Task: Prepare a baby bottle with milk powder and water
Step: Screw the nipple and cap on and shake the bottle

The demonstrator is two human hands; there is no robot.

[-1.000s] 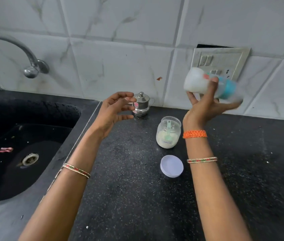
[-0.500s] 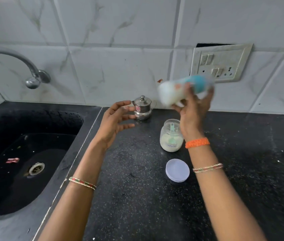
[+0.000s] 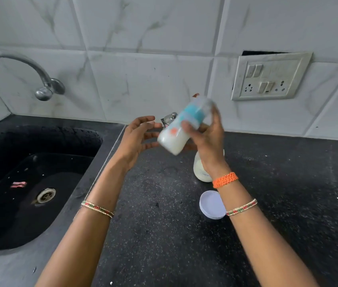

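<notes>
One right hand (image 3: 203, 139) grips the tilted baby bottle (image 3: 181, 129) to mix it; the left hand (image 3: 137, 137) waits open just beside, ready to catch.

The jar (image 3: 202, 172) is taken as the landmark on the bench (image 3: 164, 235). The lid (image 3: 211, 205) is laid just before it on the bench. The pot (image 3: 169, 119) is set behind it and to the left, by the wall. The bottle (image 3: 181, 129) is held tilted above the jar, left of it. The sink (image 3: 29, 183) is sunk into the bench well to the left, the tap (image 3: 29, 73) behind it. The socket (image 3: 267, 76) is mounted on the wall behind and to the right.
</notes>
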